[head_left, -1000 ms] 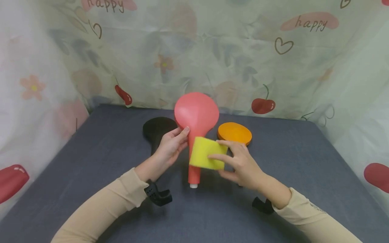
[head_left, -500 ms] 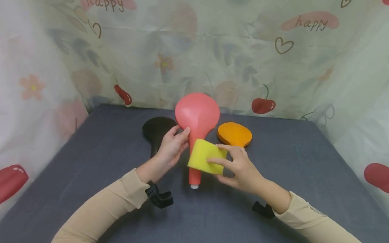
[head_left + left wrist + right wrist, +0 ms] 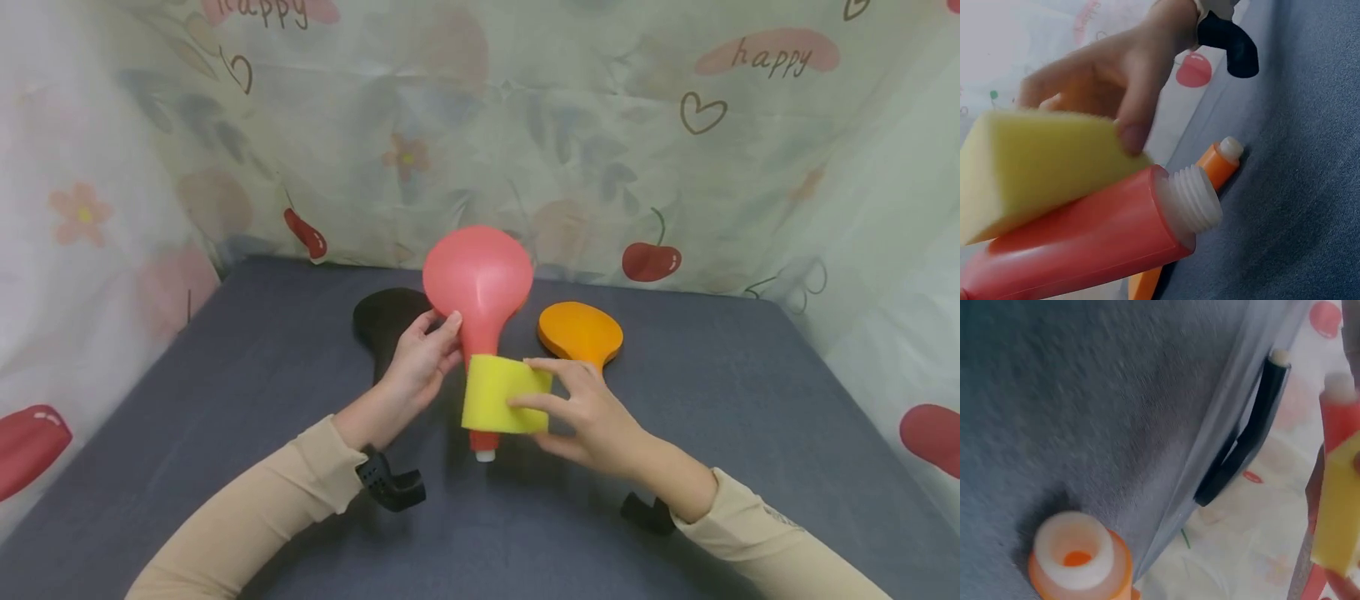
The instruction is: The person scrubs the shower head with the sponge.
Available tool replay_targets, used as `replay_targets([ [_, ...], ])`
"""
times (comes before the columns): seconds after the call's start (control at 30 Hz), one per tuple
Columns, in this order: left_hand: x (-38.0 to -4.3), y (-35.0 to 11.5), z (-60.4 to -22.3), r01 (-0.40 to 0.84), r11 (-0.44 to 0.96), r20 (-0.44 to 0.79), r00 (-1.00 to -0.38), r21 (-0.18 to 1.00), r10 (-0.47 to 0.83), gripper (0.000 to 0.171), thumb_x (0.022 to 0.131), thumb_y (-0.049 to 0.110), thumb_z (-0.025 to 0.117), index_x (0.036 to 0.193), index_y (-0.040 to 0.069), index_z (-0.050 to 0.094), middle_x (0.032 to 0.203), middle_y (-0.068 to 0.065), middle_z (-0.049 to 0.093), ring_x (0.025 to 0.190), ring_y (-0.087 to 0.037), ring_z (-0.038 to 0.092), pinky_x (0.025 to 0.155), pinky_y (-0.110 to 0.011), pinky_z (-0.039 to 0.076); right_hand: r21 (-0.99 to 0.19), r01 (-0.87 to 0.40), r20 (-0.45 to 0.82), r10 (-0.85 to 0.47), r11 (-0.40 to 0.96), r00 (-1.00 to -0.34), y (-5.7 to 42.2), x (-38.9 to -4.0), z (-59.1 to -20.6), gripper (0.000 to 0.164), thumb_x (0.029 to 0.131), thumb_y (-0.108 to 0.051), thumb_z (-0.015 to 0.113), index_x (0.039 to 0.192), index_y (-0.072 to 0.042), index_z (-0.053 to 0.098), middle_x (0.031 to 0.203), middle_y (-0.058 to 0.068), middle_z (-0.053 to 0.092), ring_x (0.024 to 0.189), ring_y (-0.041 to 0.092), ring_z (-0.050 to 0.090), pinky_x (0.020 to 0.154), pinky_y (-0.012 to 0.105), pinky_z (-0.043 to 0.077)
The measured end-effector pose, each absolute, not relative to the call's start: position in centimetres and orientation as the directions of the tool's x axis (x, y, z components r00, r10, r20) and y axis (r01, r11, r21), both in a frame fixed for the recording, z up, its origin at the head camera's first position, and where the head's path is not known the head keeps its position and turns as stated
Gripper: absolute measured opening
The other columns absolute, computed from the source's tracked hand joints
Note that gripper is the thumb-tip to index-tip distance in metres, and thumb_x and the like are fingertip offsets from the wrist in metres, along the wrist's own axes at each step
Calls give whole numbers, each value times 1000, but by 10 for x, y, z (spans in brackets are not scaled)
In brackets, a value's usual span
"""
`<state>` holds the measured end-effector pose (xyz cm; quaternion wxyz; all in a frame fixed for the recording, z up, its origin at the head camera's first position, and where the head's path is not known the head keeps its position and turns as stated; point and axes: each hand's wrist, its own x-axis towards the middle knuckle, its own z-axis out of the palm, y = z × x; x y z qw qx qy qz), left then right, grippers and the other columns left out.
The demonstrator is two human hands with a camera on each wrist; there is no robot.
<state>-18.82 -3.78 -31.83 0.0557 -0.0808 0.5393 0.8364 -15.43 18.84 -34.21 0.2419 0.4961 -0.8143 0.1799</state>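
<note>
A red shower head (image 3: 480,271) is held up over the table, its round head at the top and a white threaded end (image 3: 1196,199) at the bottom. My left hand (image 3: 420,362) grips it at the neck, thumb on the near side. A yellow sponge (image 3: 498,396) lies against the lower handle (image 3: 1104,228), covering part of it in the head view. Fingers and thumb of my right hand (image 3: 592,417) pinch the sponge from the right. In the left wrist view, the sponge's flat side rests along the handle, just short of the threads.
Behind my left hand lies a black shower head (image 3: 386,321). An orange shower head (image 3: 581,329) lies behind my right hand, its white end (image 3: 1075,550) showing in the right wrist view. A dark cloth covers the table (image 3: 480,542), and printed curtains (image 3: 525,125) enclose its back and sides.
My right hand has moved the sponge down the handle and slightly left. The red shower head has tilted a little, its round end shifting left. My left hand keeps its grip.
</note>
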Motion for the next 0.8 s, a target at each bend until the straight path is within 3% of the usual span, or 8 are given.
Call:
replay_targets([
  [0.3,-183,-35,-316,-194,-405,-192,-980,893,46,42,96,15,51,133,3,35,107,-5,58,79,-4,63,74,-19,54,-233,-802,647,-528,550,-550,182,-163,-339,57,66,-12,81,117,-18,56,126,20,47,115,33,44,87,58,35],
  [0.5,-185,-36,-315,-171,-430,-178,-984,887,25,42,96,15,50,133,2,34,106,-5,56,79,-4,62,73,-19,53,-245,-825,612,-578,510,-539,183,-155,-344,58,67,-12,80,118,-18,54,124,18,48,115,33,45,87,58,38],
  [0.8,-187,-40,-310,-130,-506,-157,-988,853,-10,36,96,14,49,127,5,35,98,-1,56,76,-4,61,72,-17,53,-212,-870,559,-675,446,-482,188,-147,-349,53,72,-20,78,119,-20,52,125,13,48,111,25,47,86,48,39],
])
